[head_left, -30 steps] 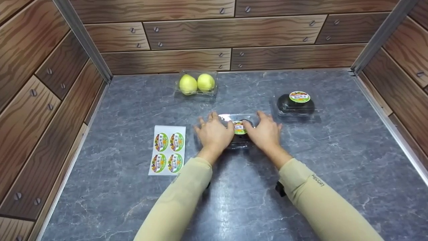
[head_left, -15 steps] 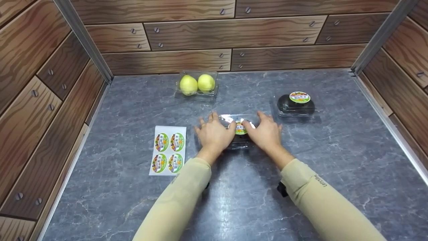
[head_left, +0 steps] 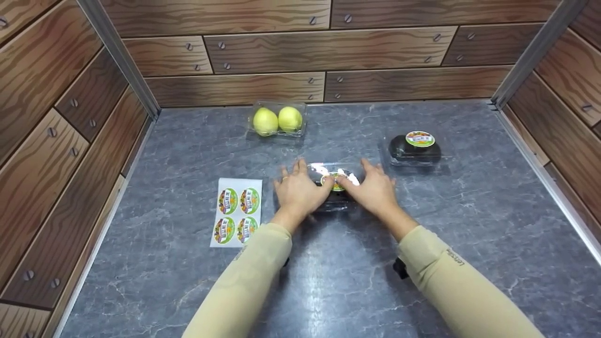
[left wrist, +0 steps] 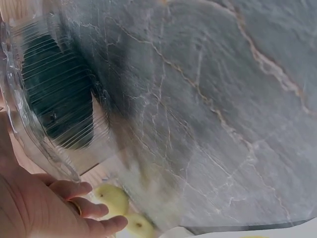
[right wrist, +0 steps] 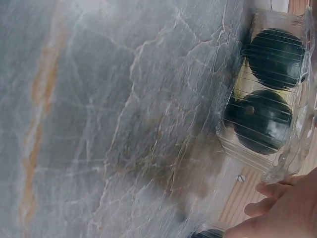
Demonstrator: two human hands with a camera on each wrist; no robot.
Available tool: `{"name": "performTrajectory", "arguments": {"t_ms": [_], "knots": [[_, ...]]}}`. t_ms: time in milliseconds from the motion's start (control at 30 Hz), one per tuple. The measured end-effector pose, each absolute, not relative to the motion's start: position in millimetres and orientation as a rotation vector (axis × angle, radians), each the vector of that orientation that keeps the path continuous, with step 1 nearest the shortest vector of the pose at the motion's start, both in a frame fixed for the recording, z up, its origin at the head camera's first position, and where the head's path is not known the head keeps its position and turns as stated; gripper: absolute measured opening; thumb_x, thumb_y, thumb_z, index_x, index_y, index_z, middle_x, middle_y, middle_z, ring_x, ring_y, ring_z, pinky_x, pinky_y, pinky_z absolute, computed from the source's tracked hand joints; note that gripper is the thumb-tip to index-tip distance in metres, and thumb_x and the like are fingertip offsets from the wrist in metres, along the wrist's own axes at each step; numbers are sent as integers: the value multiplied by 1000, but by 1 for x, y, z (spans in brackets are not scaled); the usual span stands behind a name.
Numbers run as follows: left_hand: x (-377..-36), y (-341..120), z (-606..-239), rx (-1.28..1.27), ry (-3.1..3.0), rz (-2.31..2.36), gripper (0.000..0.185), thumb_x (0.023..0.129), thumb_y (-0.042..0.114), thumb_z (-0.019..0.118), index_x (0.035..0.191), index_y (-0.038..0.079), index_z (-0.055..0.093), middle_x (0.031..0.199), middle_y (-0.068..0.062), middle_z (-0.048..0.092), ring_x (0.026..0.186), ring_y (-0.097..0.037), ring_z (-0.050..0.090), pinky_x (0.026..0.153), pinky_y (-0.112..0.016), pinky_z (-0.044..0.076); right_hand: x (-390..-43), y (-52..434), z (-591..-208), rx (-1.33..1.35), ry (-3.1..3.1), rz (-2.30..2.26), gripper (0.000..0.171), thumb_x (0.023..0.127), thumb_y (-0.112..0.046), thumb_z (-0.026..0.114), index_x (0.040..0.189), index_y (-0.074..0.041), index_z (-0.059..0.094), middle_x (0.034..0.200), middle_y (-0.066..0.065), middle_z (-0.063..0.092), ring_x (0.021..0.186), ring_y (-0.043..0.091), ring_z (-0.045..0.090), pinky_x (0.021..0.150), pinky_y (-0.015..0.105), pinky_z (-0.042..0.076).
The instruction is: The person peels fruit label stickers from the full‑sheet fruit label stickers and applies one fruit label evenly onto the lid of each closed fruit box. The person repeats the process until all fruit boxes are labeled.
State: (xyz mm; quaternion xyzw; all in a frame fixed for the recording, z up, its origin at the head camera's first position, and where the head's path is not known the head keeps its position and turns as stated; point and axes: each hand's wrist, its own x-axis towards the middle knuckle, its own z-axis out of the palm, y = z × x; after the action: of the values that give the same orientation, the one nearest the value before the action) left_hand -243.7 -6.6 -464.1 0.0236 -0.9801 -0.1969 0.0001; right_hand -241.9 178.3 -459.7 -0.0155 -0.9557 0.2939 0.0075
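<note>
Both hands are pressing on the clear clamshell box (head_left: 334, 188) of dark round fruit sitting mid-tabletop (head_left: 328, 281): left hand (head_left: 300, 190) is lying spread over its left half, right hand (head_left: 373, 188) is lying spread over its right half, thumbs meeting on the round fruit sticker (head_left: 334, 181) on the lid. Relative to that box, the sticker sheet (head_left: 236, 212) with four labels is lying just to the left, the clamshell of two yellow-green fruits (head_left: 278, 119) is sitting farther back by the wood-pattern wall (head_left: 328, 51), and a second, already stickered dark-fruit clamshell (head_left: 415, 149) is sitting back-right, near but apart.
</note>
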Motion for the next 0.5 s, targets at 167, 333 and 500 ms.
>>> {"name": "performTrajectory", "arguments": {"t_ms": [167, 333, 500], "knots": [[-244, -7, -466, 72, -3080, -616, 104, 92, 76, 52, 166, 5, 33, 167, -12, 42, 155, -45, 32, 119, -66, 31, -241, 179, -460, -49, -2972, 940, 96, 94, -58, 70, 160, 4, 39, 160, 29, 42, 152, 53, 30, 119, 78, 15], [-244, -8, -467, 60, -3089, -605, 104, 92, 76, 53, 167, 7, 32, 168, -12, 40, 155, -44, 31, 120, -66, 31, -241, 179, -461, -44, -2966, 939, 95, 94, -57, 70, 160, 4, 39, 160, 29, 43, 152, 53, 32, 119, 78, 15], [-244, -9, -466, 51, -3104, -605, 104, 92, 76, 53, 168, 8, 29, 169, -11, 38, 156, -44, 29, 121, -66, 29, -242, 180, -462, -43, -2972, 947, 95, 95, -57, 69, 161, 2, 38, 160, 28, 43, 152, 53, 32, 120, 77, 15]]}}
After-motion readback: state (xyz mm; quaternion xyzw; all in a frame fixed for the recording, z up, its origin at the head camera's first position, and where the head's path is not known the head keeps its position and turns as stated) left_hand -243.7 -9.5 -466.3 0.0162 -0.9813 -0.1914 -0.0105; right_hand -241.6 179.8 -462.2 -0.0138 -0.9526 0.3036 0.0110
